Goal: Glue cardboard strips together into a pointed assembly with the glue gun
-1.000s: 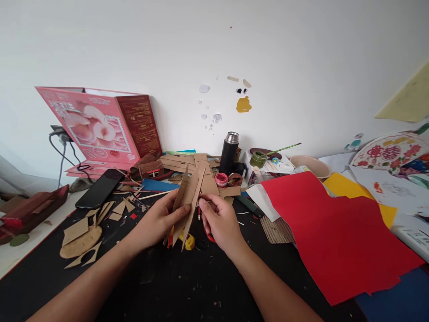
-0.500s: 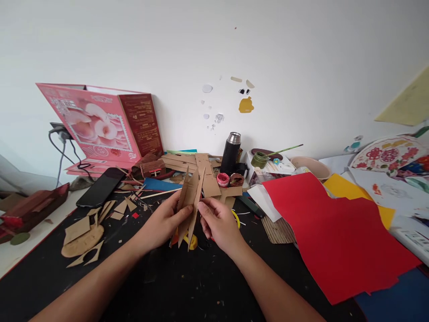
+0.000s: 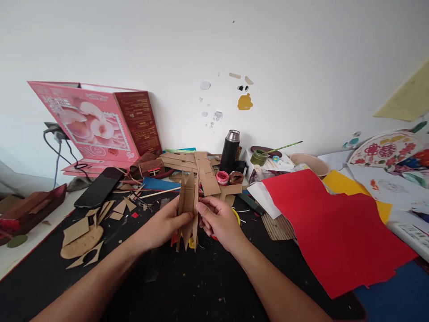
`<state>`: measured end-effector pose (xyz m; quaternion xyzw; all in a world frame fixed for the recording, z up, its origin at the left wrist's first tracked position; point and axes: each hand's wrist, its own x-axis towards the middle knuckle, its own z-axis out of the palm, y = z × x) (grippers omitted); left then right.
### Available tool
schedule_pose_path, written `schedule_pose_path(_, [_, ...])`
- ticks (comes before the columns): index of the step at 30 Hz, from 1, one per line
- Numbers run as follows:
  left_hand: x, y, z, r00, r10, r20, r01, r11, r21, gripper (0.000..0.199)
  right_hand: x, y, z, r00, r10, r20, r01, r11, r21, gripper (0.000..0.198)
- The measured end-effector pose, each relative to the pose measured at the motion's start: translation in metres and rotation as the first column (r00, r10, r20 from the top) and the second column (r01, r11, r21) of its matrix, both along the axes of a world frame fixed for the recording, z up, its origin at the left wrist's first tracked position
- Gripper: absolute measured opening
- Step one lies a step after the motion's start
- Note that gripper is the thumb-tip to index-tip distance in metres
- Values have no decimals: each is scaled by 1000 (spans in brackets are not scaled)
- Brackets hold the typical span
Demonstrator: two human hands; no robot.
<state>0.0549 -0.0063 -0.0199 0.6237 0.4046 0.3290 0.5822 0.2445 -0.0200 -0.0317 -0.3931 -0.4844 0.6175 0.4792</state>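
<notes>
A folded brown cardboard piece (image 3: 187, 201) with pointed ends stands upright between my hands, above the black table mat (image 3: 174, 286). My left hand (image 3: 167, 223) is closed round its left side, the thumb lying across the inner panel. At its right panel, my right hand (image 3: 217, 219) pinches the edge between thumb and bent fingers. The far side of the cardboard is hidden, so the fingertips behind it do not show. Partly covered behind and below the hands are a yellow object (image 3: 193, 242) and a yellow ring (image 3: 238, 218).
Cardboard scraps (image 3: 82, 237) and a black phone (image 3: 98, 188) lie at the left. A black thermos (image 3: 229, 152) and an open red paint jar (image 3: 222, 178) stand behind my hands. Red paper (image 3: 338, 237) covers the right side. A pink box (image 3: 97, 125) leans at the back left.
The cardboard has turned from a slant to nearly upright, its panels now closer to parallel. Both hands keep hold of it in nearly the same place. The view has shifted slightly.
</notes>
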Motion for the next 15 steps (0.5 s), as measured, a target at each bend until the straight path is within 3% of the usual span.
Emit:
schedule_pose_path(7, [7,-7,7,992,-122,33,123,992,-19,48,1,-1,3,998,57,-6,-58,997,-57,55])
schedule_pose_path(15, [8,-4,4,999,-36,-3,36,999,-15,53,0,0,0,1000,23,16,-22,996,-81,58])
